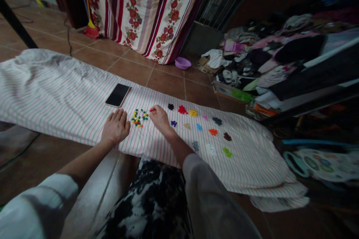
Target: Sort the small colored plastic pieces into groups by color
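My left hand (117, 124) rests flat on the striped cloth, fingers stretched out, just left of a loose group of small green, yellow and orange pieces (138, 121). On that group's other side, my right hand (159, 116) is closed in a pinch; a bit of red (152, 110) shows at the fingertips. To the right of it lie small piles sorted by colour, among them black pieces (171, 106), red pieces (182, 109), yellow pieces (193, 112), dark blue pieces (174, 123) and orange pieces (213, 132). The pieces are too small to tell their exact kind.
A phone (118, 95) with a dark screen lies beyond my left hand. The striped cloth (64, 93) covers a long low surface. Past it are a purple basin (183, 63), a floral curtain (146, 7), a broom (91, 30) and heaped clothes (260, 52).
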The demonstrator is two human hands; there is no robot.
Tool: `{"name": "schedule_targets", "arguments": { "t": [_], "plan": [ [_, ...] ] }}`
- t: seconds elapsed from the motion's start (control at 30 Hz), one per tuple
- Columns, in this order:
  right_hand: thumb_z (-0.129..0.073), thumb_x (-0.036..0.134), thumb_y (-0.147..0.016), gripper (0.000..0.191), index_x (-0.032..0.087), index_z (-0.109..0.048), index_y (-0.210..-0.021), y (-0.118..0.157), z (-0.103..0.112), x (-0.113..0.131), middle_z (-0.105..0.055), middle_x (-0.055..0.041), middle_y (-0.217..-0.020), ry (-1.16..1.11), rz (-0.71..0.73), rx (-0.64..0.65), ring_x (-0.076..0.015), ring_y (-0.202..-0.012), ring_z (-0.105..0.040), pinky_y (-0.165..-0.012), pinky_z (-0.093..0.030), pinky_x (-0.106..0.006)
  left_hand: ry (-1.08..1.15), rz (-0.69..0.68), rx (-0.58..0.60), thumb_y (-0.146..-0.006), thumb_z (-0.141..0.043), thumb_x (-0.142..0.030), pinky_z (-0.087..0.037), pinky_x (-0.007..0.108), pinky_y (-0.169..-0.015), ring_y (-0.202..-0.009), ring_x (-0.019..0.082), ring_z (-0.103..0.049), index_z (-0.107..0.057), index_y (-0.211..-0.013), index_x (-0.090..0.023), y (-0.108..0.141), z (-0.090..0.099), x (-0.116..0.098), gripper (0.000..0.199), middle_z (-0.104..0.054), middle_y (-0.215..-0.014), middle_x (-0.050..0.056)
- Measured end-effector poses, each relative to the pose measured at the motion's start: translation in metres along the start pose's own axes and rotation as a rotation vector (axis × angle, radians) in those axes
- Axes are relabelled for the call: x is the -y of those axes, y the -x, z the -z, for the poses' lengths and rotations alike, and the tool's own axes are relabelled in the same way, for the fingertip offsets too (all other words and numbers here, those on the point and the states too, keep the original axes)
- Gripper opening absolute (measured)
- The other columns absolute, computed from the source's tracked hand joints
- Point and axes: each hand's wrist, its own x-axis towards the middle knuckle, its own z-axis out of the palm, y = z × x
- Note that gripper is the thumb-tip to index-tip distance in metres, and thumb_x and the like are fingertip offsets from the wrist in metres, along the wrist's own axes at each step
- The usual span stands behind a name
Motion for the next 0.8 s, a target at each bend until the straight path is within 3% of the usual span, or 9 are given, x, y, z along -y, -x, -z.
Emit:
{"name": "schedule_targets", "arguments": {
  "t": [0.33,0.6,0.8],
  "plan": [
    [-0.048,0.014,-0.076,0.019,0.022,-0.061,-0.087,0.008,0.047,-0.040,-0.069,-0.0054,-0.091,0.095,-0.161,-0.106,-0.0196,-0.081,-0.063,-0.081,-0.049,-0.032,-0.024,-0.004,0.006,-0.093,-0.033,-0.036,-0.032,0.050,-0.117,-0.141,0.035,-0.043,-0.055,-0.134,-0.002,0.000,0.001,0.000,0.057,-0.052,-0.145,0.025],
    [-0.055,0.022,-0.076,0.014,0.021,-0.066,-0.084,0.018,0.097,-0.089,-0.072,-0.0050,-0.083,0.159,-0.366,-0.257,-0.0198,-0.075,-0.065,-0.076,-0.050,-0.031,-0.038,-0.014,-0.007,-0.094,-0.033,-0.035,-0.032,0.050,-0.117,-0.141,0.034,-0.043,-0.056,-0.133,-0.003,0.000,0.000,0.000,0.056,-0.052,-0.145,0.024],
    [-0.053,0.016,-0.076,0.020,0.020,-0.068,-0.088,0.024,0.115,-0.117,-0.073,-0.0033,-0.083,0.224,-0.482,-0.262,-0.0176,-0.078,-0.066,-0.079,-0.051,-0.028,-0.072,-0.027,0.012,-0.094,-0.031,-0.035,-0.034,0.050,-0.115,-0.140,0.035,-0.044,-0.055,-0.134,-0.001,0.000,0.000,0.001,0.058,-0.053,-0.144,0.025]
  ]
}}
